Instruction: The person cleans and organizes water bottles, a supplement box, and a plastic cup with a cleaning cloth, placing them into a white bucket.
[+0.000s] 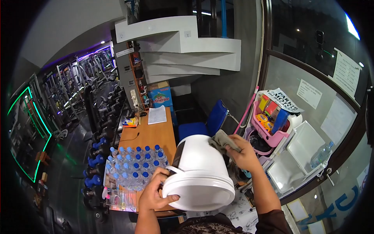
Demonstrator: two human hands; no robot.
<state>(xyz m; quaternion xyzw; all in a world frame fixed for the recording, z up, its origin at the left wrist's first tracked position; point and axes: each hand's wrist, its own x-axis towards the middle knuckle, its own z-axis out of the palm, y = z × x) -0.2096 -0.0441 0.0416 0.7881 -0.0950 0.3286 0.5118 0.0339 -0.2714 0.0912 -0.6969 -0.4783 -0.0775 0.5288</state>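
A white plastic bucket [200,160] is held up in front of me, tilted so that its rimmed end points toward me. My left hand [155,193] grips it at the rim on the left, with the thumb over the edge near the handle. On the far right side of the bucket, my right hand [241,153] is closed on a grey-green cloth [223,141], which lies against the bucket's wall. Behind the bucket to the left, several water bottles [136,165] with blue caps stand close together on a wooden desk [156,132].
An open notebook [157,115] lies on the desk. Beyond it are a blue chair [212,121] and a Le Minerale carton [160,95]. At right stand a pink basket [269,130] of packets and a white chair [292,160] holding a bottle. Dumbbells [94,167] line the left.
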